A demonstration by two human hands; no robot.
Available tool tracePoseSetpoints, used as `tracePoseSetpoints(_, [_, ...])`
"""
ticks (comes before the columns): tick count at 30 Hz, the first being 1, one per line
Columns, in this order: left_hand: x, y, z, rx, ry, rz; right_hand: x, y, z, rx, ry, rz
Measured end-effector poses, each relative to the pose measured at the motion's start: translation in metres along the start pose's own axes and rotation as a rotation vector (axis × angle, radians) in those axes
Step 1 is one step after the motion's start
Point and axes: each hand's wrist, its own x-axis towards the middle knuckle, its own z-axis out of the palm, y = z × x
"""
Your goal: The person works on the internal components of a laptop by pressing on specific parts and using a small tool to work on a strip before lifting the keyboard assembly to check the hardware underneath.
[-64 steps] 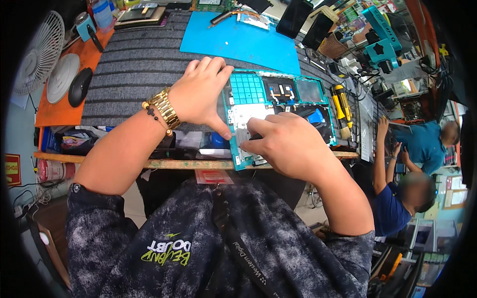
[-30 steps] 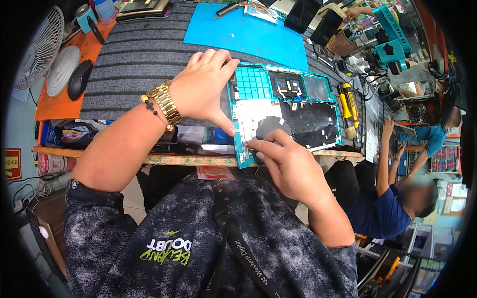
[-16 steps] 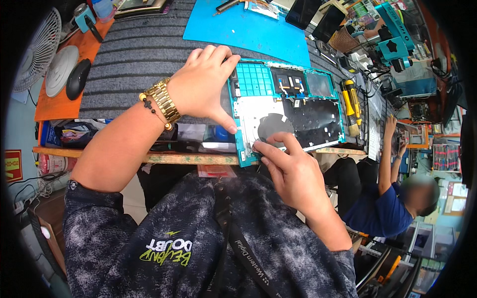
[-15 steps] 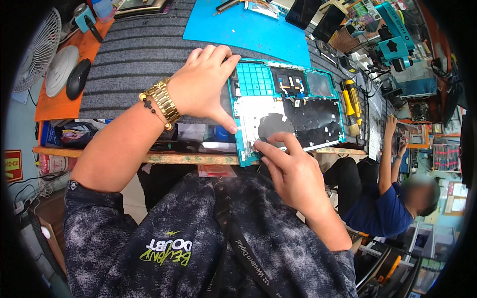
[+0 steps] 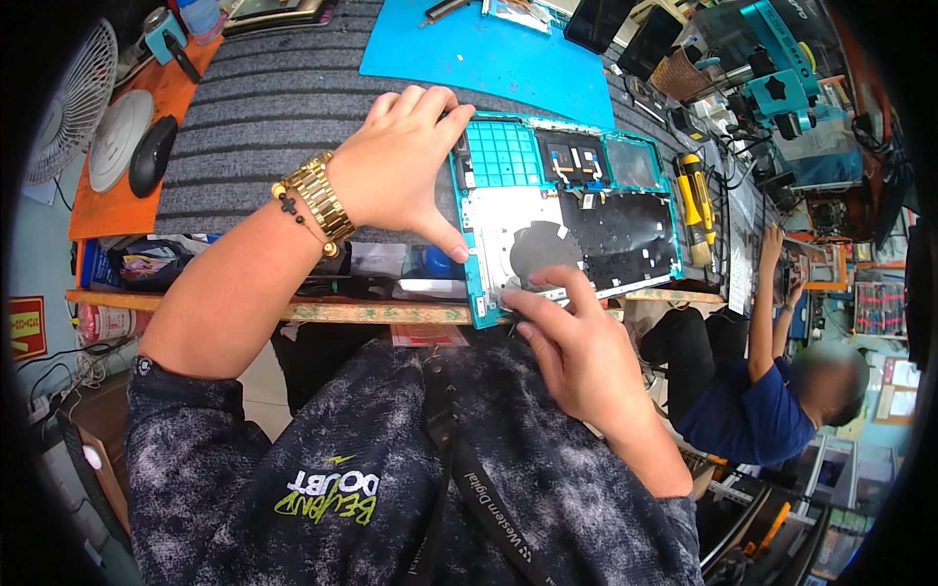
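Observation:
A teal laptop chassis (image 5: 500,156) lies open near the bench's front edge, with a teal grid, a silver-white plate, a dark round patch and black panels. My left hand (image 5: 396,181), wearing a gold watch (image 5: 320,195), grips its left edge, thumb along the side and fingers at the top corner. My right hand (image 5: 581,352) is curled at the lower left of the plate, index finger on or just above it; a small dark item partly shows under the fingers, too hidden to name. Yellow-black tools (image 5: 696,205), one a brush, lie just right of the chassis.
Behind lies a blue mat (image 5: 479,63) on a grey ribbed mat (image 5: 249,117). Left are a fan (image 5: 68,107) and black mouse (image 5: 153,156). Right are dark screens (image 5: 645,44), a teal stand (image 5: 782,88) and a seated co-worker (image 5: 752,410), hands raised to the bench.
My right hand has shifted lower and slightly right, its fingers still curled. The chassis has edged slightly right and up in view. The co-worker in teal from earlier is no longer visible.

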Motion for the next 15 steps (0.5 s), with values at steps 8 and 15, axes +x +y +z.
tracePoseSetpoints(8, [0.0017,0.0013,-0.0011,0.002,-0.009,0.003,-0.0005,-0.0068,0.0060,-0.030,0.007,-0.043])
tracePoseSetpoints(15, [0.0016,0.0012,-0.0013,0.014,-0.025,-0.001,0.0004,-0.0084,0.0029,-0.051,-0.015,-0.050])
